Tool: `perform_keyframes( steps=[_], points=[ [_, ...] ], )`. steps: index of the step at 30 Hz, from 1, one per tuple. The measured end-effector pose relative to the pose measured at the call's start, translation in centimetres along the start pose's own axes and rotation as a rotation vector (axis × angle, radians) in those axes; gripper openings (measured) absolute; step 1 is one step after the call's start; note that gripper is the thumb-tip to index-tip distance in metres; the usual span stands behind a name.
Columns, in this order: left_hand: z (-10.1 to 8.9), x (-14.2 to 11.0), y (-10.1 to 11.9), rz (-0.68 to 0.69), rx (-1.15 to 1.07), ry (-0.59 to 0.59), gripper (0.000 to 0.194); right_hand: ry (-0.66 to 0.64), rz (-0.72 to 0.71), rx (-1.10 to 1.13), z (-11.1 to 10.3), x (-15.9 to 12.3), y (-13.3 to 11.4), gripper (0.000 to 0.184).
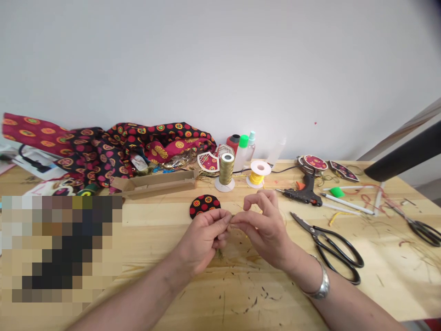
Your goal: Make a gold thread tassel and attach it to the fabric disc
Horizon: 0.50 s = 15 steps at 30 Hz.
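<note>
— Where do we have our hands?
— Low over the wooden table (155,243), fingertips meeting. Our left hand (208,236) pinches with thumb and forefinger, and our right hand (267,225) does likewise, its other fingers curled and lifted.
— What are we pinching?
— A thin bit (233,215), right where the fingertips meet; it's too small for us to say what it is.
— And around us?
— Just beyond our left hand lies a round patterned patch (204,205), black with red and yellow motifs. Straight ahead of both hands we see an olive thread cone (226,171) and, beside it, a yellow spool (257,175).
— To the right of our right hand?
— Black-handled scissors (319,236) near the wrist, blades pointing away from us, and a glue gun (306,192) farther out.
— Past our left hand?
— A long cardboard tray (168,187).
</note>
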<state>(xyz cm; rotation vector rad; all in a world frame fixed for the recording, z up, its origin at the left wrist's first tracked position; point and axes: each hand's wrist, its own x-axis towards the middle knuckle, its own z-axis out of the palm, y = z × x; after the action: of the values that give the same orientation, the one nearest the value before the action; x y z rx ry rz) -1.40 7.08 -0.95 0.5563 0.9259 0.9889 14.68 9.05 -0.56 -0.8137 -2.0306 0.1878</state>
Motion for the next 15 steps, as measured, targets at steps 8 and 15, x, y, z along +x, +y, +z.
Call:
perform_keyframes(
  steps=[8, 15],
  points=[
    [0.08, -0.05, 0.15, 0.032, 0.009, -0.010, 0.022, -0.117, 0.071, 0.048, -0.45, -0.12, -0.33, 0.013],
    [0.12, 0.02, 0.29, 0.053, 0.038, 0.019, 0.021, -0.134, 0.050, 0.025, -0.52, -0.13, 0.18, 0.012]
  ],
)
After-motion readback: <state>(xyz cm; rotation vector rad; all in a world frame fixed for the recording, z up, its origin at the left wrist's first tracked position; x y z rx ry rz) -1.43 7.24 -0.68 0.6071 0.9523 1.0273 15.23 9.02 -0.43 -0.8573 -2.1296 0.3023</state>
